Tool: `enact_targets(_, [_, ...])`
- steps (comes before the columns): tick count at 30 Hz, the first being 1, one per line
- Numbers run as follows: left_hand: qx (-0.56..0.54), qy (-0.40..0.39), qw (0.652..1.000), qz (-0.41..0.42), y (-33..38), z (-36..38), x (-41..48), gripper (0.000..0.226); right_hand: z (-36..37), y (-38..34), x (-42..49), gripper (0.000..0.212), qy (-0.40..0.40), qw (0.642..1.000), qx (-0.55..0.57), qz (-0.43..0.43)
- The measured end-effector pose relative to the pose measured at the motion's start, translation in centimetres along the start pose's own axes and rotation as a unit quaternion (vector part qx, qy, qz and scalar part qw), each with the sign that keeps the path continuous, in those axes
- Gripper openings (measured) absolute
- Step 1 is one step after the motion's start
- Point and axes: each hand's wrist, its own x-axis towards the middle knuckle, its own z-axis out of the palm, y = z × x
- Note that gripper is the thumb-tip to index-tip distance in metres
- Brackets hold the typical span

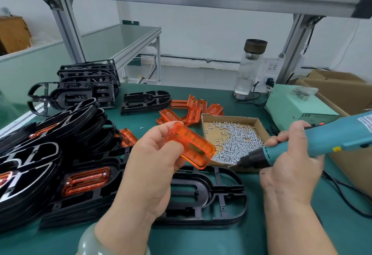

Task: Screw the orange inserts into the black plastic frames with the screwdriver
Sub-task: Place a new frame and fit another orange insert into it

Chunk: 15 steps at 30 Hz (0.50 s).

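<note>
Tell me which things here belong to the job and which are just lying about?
For the job: orange insert in left hand, screwdriver in right hand, black frame, tray of screws, loose inserts.
Lying about: glass bottle, cardboard box, power socket.

The left hand covers the left end of the black frame on the mat, and its fingers mask part of the orange insert they hold. The electric screwdriver runs off the right edge. Its label is blurred, and its bit tip cannot be made out among the screws. The insert and the gripping right hand hide the near wall of the cardboard tray. The left edge crops the stack of frames. The lower edge crops both forearms and the bracelet.
</note>
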Motion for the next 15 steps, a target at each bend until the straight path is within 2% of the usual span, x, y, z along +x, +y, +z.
enact_targets(3, [-0.011, -0.016, 1.000, -0.025, 0.09, 0.02, -0.17, 0.046, 0.07, 0.05, -0.02, 0.008, -0.002, 1.000, 0.002, -0.001])
enact_targets(9, [0.149, 0.018, 0.987, 0.050, -0.30, -0.28, 0.11, 0.015, 0.03, 0.11, -0.06, 0.009, -0.001, 1.000, -0.006, -0.006])
enact_targets(15, [0.238, 0.001, 0.970, 0.059, -0.22, -0.71, 0.28, 0.027, 0.09, 0.08, -0.22, 0.007, -0.008, 1.000, -0.002, 0.002])
